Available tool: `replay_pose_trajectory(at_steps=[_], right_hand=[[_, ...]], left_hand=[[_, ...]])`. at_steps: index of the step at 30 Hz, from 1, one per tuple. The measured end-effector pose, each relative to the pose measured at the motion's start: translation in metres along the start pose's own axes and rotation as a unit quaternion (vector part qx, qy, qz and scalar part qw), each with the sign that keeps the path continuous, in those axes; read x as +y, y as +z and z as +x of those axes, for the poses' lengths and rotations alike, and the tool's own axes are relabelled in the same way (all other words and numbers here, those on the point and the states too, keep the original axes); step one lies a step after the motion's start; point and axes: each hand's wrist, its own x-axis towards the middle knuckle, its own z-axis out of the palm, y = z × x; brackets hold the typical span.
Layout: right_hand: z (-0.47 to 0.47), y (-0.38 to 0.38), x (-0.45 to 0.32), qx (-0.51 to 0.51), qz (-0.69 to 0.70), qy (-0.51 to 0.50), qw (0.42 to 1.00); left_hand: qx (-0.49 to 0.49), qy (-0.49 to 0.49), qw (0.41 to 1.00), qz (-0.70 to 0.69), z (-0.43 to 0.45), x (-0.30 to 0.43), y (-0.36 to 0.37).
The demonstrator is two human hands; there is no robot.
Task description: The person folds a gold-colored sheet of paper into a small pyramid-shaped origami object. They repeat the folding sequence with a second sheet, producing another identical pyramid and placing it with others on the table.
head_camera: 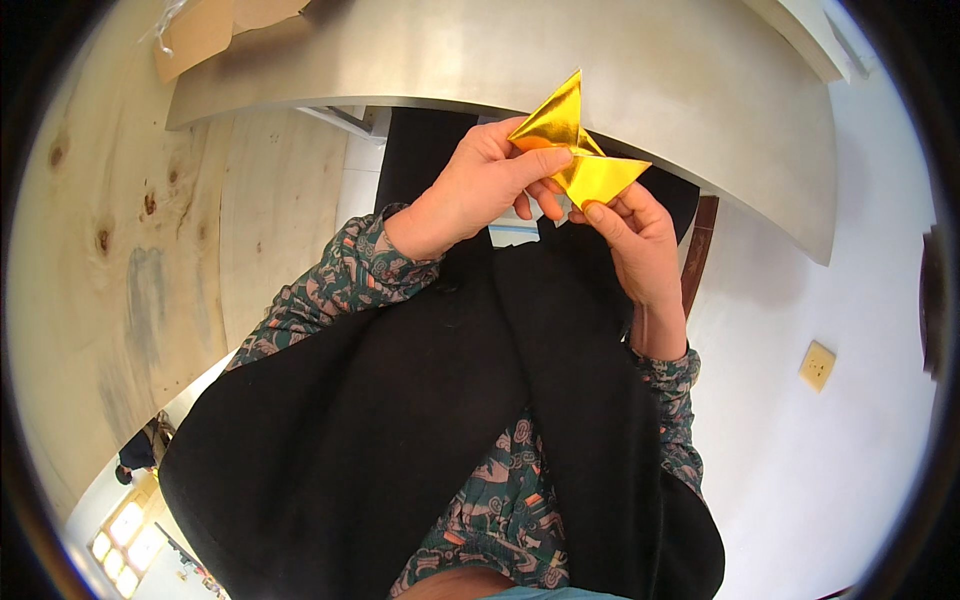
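Observation:
A folded piece of shiny gold foil paper (604,178) with pointed corners is held up between both hands, close to the edge of the table. My left hand (487,169) grips its left part, the thumb pressed on the middle fold and the other fingers partly hidden behind. Lower down on the right, my right hand (637,229) pinches the bottom corner between thumb and fingers. One point of the paper stands upward and another reaches to the right. The underside of the paper is mostly hidden.
A smooth table (697,97) curves across the top, with an opened cardboard box (199,37) at its left end. Knotted plywood (112,195) lies along the left. To the right is a white wall with a power socket (817,366).

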Motion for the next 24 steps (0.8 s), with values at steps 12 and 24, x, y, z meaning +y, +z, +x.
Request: replay_pose_trajectory(at_steps=[12,24], right_hand=[[0.002,0.01,-0.017,0.041,0.06,-0.057,0.996],[0.003,-0.007,-0.023,0.055,0.043,-0.095,0.993]], left_hand=[[-0.029,0.008,0.999,-0.012,-0.002,0.007,0.003],[-0.068,-0.004,0.998,-0.016,0.0,0.01,0.002]])
